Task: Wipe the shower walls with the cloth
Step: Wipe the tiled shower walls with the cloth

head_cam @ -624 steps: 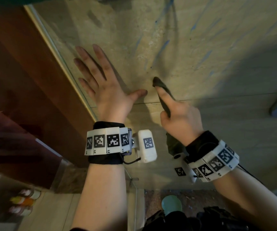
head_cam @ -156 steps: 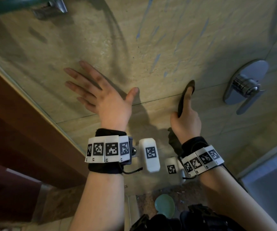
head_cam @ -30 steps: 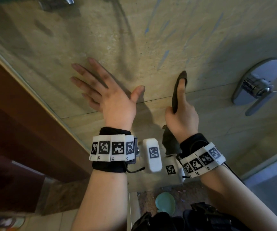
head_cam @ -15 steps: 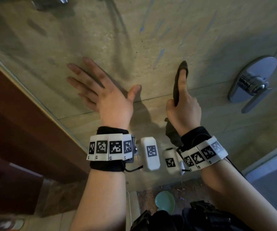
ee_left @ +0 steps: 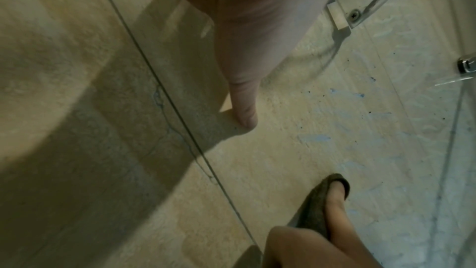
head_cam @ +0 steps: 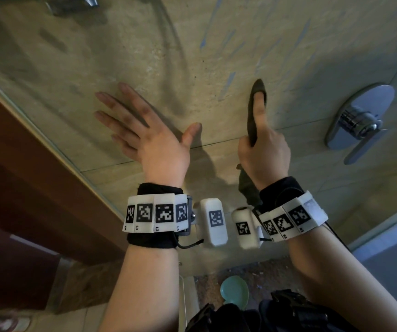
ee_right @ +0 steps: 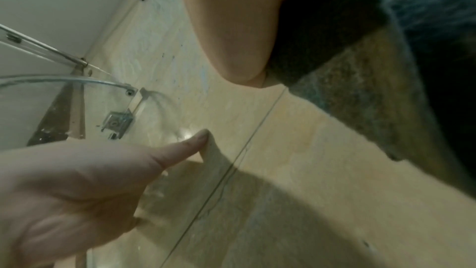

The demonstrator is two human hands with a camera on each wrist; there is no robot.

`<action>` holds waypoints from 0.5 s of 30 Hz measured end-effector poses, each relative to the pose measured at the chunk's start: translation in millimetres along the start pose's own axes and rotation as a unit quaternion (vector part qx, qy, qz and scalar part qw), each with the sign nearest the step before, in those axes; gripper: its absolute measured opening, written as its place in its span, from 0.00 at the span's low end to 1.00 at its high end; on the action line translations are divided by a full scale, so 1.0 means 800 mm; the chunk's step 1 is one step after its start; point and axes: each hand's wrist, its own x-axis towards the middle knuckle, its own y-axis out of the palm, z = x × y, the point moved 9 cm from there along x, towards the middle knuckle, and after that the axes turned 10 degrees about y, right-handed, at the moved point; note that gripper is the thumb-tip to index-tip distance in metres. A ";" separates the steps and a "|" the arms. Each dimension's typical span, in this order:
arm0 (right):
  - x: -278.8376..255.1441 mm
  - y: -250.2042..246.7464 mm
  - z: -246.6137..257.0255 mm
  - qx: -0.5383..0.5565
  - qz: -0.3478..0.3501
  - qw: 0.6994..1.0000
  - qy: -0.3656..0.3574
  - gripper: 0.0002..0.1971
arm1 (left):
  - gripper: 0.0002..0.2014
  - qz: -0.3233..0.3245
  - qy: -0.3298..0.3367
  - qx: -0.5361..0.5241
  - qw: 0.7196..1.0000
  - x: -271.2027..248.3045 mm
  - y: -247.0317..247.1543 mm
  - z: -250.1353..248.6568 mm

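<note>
We note the right hand gripping the dark cloth: the forefinger lies straight along it and presses its upper end flat to the shower wall, while the other fingers are curled round the rest. A tail of the cloth hangs below the heel of the hand, beside the wrist band. From the left wrist view the fingertip sits inside a fold at the cloth's top. The pressed end lies just above a horizontal tile joint, among faint blue streaks on the beige stone.

The left hand holds nothing. Its fingers are straight and spread, palm flat against the same wall, thumb tip just above the joint. The two hands are near each other but apart, left of the cloth.

Further out: a chrome mixer valve with its lever is fixed to the wall right of the cloth, well clear of it. A chrome fitting shows at the top edge. A glass panel edge runs diagonally at left, with brown wood behind it. Below, on the speckled floor, we see a pale green round object; what it is we cannot tell.
</note>
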 end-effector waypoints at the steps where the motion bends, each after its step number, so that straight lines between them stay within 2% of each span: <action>1: 0.002 -0.003 -0.002 0.003 -0.007 1.000 0.004 0.43 | 0.64 0.000 -0.001 -0.001 1.000 0.000 0.000 0.000; 4: -0.002 0.000 -0.006 0.020 -0.003 1.000 0.022 0.44 | 0.64 -0.003 0.001 -0.002 1.000 0.000 -0.001 -0.001; 10: -0.024 0.032 -0.003 0.032 0.073 0.997 0.021 0.45 | 0.64 -0.011 0.008 0.006 1.000 0.000 -0.003 -0.001; 12: -0.022 0.030 0.003 0.021 0.069 0.997 0.010 0.44 | 0.64 -0.010 0.008 0.006 1.000 0.000 -0.003 -0.002; 15: -0.011 0.011 0.012 0.008 0.022 1.000 -0.017 0.43 | 0.64 -0.010 0.007 0.009 1.000 0.000 -0.003 -0.002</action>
